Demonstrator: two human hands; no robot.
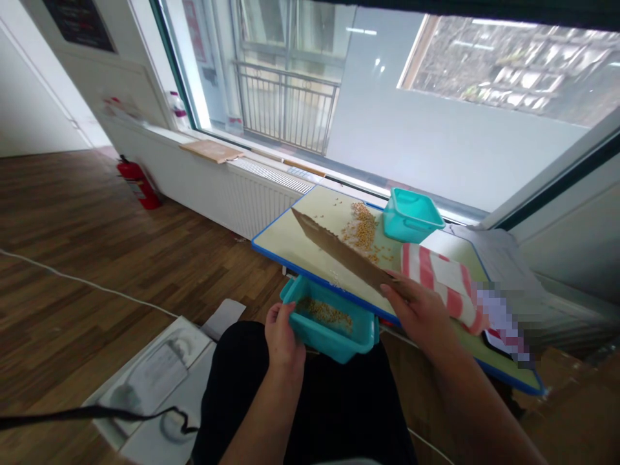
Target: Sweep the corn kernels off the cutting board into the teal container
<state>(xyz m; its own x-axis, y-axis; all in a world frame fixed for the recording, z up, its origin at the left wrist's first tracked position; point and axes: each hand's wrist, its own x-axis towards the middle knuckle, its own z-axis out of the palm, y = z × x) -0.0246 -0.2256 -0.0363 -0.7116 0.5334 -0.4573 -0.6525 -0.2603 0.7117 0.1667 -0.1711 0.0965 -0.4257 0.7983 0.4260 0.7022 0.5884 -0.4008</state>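
My left hand [281, 336] is closed on the rim of a teal bin [334, 336], holding it just under the near edge of a small table [285, 242]. Tan grains lie in the bottom of that bin. My right hand [419, 310] grips a long flat brown card [339, 248], which lies slanted across the table top. A pile of loose grains [363, 229] rests on the table just beyond the card. A second teal bin [411, 213] stands at the table's far side. A red and white striped cloth [440, 281] lies beside my right hand.
A white radiator [242, 190] and a large window run behind the table. A red fire extinguisher [138, 184] stands on the wooden floor at the left. White boxes [159, 381] and a black cable [97, 413] lie by my knees.
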